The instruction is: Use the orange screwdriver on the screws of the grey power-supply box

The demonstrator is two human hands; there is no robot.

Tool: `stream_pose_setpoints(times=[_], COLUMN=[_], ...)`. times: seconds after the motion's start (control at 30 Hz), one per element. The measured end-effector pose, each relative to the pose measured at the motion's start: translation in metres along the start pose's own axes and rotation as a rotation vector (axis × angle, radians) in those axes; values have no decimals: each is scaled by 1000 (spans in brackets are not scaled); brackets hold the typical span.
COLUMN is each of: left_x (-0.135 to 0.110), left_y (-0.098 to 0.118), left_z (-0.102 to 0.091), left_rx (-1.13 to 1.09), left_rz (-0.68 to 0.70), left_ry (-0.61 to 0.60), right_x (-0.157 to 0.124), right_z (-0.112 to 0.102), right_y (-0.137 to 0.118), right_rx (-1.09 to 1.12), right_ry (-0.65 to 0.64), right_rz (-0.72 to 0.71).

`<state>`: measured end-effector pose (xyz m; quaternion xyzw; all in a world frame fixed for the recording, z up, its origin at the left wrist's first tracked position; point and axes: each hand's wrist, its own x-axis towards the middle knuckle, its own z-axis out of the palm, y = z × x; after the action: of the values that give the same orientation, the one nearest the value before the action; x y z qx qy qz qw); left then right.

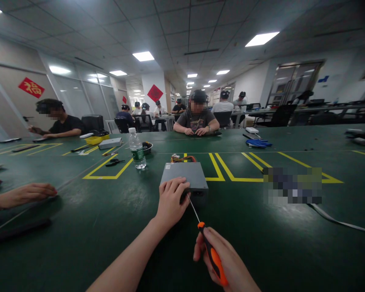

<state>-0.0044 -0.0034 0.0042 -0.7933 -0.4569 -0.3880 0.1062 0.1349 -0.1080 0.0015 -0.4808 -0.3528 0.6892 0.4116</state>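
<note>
A grey metal computer power supply lies on the green table in front of me, with a bundle of coloured wires at its far side. My left hand grips its near left corner, fingers bent over the top and thumb down at the front face. In my right hand is a screwdriver with an orange and black handle. Its thin shaft slants up and left, and the tip reaches the front face beside my left thumb. Whether the tip sits in a screw is hidden.
A clear water bottle stands beyond the power supply to the left, by a small dark bowl. A co-worker's hand rests at the left. Blue gloves lie far right. A pixelated item with a cable is nearer.
</note>
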Motion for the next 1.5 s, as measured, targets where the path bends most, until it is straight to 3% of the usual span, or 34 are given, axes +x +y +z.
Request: stream_pose_setpoints(times=[0.13, 0.27, 0.47, 0.97, 1.13, 1.33, 1.5], left_x=[0, 1, 1, 2, 2, 3, 2], left_y=[0, 1, 1, 0, 1, 1, 1], left_z=[0, -2, -3, -1, -2, -2, -2], left_rx=[-11, -18, -19, -6, -5, 0, -7], left_rz=[0, -8, -15, -16, -12, -5, -15], left_ry=[0, -12, -25, -23, -28, -19, -18], right_x=[-10, -8, 2, 4, 5, 2, -1], right_z=[-1, 0, -1, -3, -3, 9, 16], right_y=[-10, -12, -5, -9, -6, -8, -11], right_rx=[26, 22, 62, 52, 126, 378, 408], right_ry=[72, 11, -100, -102, -122, 98, 149], right_rz=[-43, -50, 66, 79, 19, 171, 124])
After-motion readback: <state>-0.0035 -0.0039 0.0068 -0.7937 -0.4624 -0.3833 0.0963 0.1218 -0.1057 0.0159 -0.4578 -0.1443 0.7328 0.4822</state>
